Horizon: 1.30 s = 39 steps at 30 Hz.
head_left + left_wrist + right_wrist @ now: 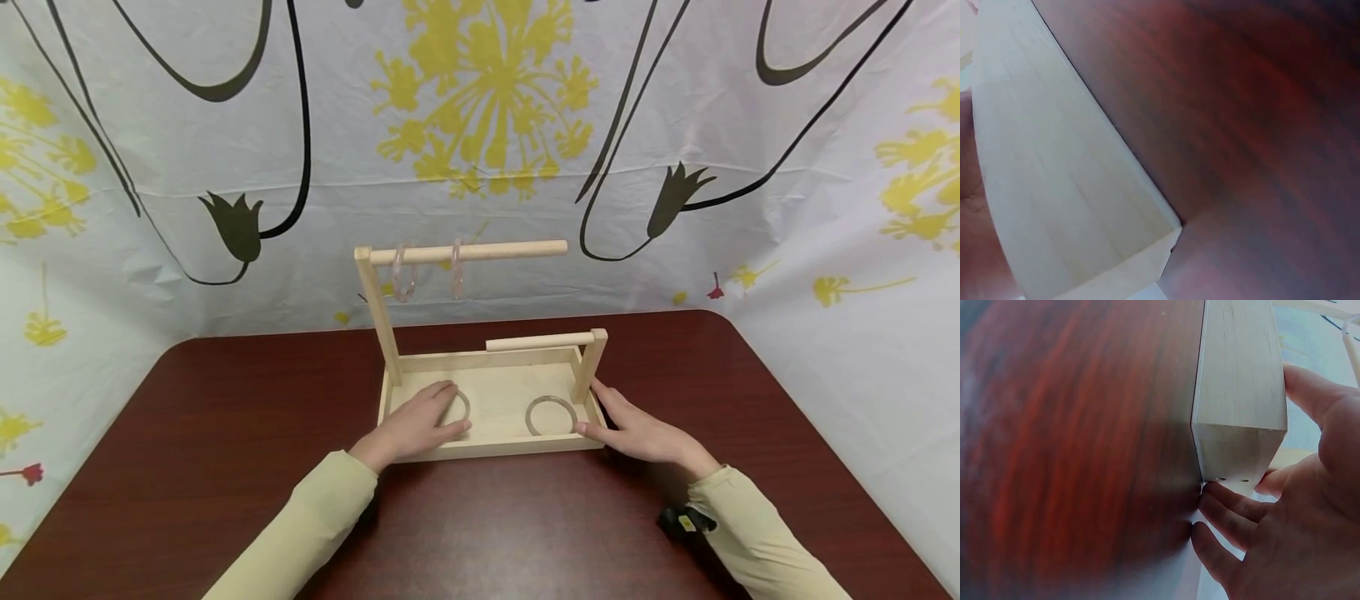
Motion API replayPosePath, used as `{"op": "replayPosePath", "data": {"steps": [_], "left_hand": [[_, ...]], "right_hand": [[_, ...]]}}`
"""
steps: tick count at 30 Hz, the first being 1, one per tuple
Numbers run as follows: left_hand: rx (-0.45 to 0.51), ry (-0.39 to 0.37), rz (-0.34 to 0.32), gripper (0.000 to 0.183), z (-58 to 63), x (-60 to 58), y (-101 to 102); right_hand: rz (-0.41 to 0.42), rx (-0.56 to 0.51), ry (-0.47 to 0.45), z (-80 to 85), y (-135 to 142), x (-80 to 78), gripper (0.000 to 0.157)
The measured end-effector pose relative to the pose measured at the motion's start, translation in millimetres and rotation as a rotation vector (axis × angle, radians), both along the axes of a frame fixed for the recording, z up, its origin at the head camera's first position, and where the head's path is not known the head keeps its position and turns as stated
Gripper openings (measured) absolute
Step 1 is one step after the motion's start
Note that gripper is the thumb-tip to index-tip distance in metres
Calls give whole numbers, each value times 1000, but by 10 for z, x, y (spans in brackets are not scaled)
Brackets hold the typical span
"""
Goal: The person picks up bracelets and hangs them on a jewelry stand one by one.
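A pale wooden bangle stand has a shallow tray as its base. My left hand reaches over the tray's front wall and lies over a bangle on its floor. The hand hides the left part of that bangle; thumb and fingers are spread apart. My right hand holds the tray's front right corner, thumb at the front wall and fingers along the outer side. Beside that thumb lies another greyish bangle. Two pinkish clear bangles, one left and one right, hang on the upper bar.
A tall post rises at the tray's left end and carries the upper bar. A short post at the right holds a lower bar pointing left. The dark red table meets a patterned cloth behind.
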State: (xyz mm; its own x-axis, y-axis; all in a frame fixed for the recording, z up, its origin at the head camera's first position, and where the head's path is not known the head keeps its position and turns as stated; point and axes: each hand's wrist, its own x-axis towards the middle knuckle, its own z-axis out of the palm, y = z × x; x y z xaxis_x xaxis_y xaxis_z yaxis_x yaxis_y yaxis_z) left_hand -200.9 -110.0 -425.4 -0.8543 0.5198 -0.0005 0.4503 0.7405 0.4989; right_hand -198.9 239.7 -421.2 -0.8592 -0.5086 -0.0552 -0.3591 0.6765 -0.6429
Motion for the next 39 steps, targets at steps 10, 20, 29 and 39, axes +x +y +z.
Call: {"op": "replayPosePath", "data": {"steps": [10,20,29,39], "left_hand": [[43,4,-64,63,4,-93,-10],[21,54,-58,62,-1,-143,-3],[68,100,-10,60,-1,-143,-10],[189,63,39,58,35,-86,41]], "right_hand": [[8,-2,-8,22,2,22,85],[18,10,-36,34,2,34,83],[25,50,-26,-30,-31,16,90],[-13,82,-50,-78,-11,-4,93]]}}
